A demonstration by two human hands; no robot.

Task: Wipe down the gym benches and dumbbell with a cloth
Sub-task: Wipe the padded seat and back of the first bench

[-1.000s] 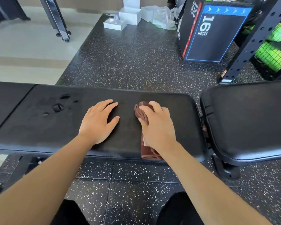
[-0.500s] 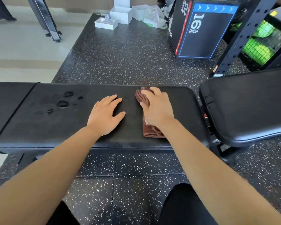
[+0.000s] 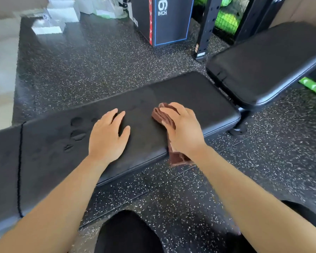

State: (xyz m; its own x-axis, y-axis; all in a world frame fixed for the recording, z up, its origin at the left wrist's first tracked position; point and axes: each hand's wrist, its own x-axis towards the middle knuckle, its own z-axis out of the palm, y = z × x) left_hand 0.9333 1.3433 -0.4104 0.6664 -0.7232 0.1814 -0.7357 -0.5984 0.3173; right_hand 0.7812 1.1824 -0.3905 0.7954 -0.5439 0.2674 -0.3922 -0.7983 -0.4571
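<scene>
A black padded gym bench (image 3: 186,95) runs across the view from lower left to upper right. My right hand (image 3: 182,128) presses a folded brown cloth (image 3: 161,114) flat onto the pad, fingers straight; the cloth's near end hangs over the front edge. My left hand (image 3: 108,136) rests flat on the pad to the left of the cloth, fingers spread. Several wet drops (image 3: 77,132) sit on the pad left of my left hand. A second black bench pad (image 3: 266,66) lies to the right, tilted. No dumbbell is in view.
A black plyo box marked 16 INCH (image 3: 168,21) stands on the speckled rubber floor (image 3: 91,59) behind the bench. A black rack upright (image 3: 206,28) and green items (image 3: 226,17) are at the back right. White boxes (image 3: 49,24) lie at the back left.
The camera has swung, so the bench now looks slanted. My right hand has slid the cloth back toward the front edge, so its end hangs over. My left hand stays flat on the pad.
</scene>
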